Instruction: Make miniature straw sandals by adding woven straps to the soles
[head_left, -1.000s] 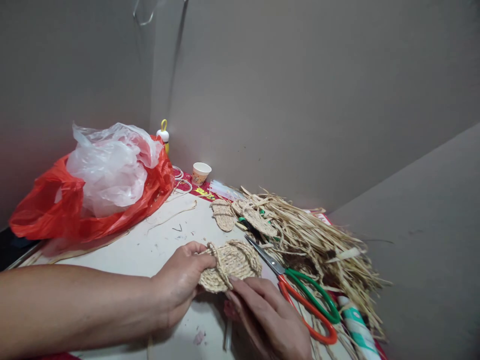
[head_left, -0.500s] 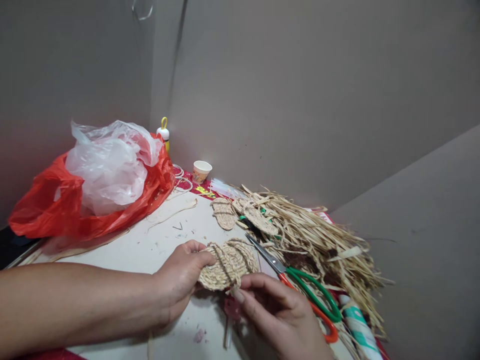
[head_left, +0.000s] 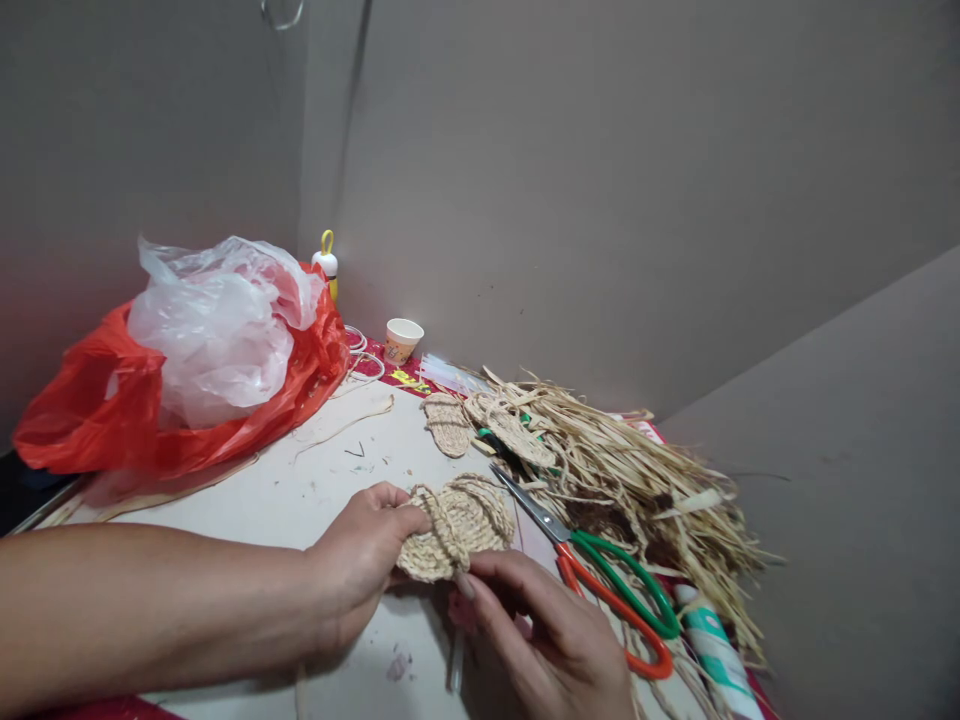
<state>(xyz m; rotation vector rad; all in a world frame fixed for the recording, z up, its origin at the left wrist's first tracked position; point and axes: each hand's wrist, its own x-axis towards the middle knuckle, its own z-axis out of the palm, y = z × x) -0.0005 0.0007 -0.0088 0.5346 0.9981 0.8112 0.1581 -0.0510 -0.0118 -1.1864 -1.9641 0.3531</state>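
My left hand (head_left: 375, 545) is closed on the left edge of a small braided-straw slipper sole (head_left: 431, 550), thumb on top. A straw cord (head_left: 444, 520) runs across its upper face like a strap. At the sole's lower edge, my right hand (head_left: 544, 625) pinches the end of this cord between thumb and forefinger; the fingertips partly hide it. Beneath the right fingers, a pink piece and a clear glue stick (head_left: 456, 660) are partly covered.
Orange-and-green-handled scissors (head_left: 600, 570) lie just right of the sole. Behind are two more straw soles (head_left: 448, 425), a heap of dry straw (head_left: 630, 460) and a paper cup (head_left: 403, 340). A red plastic bag (head_left: 90, 400) stands left, a teal-and-white bottle (head_left: 716, 645) right.
My right hand has shifted slightly left along the sole's lower edge, still pinching the cord. The cord across the sole looks thicker and more raised. My left hand keeps its hold.
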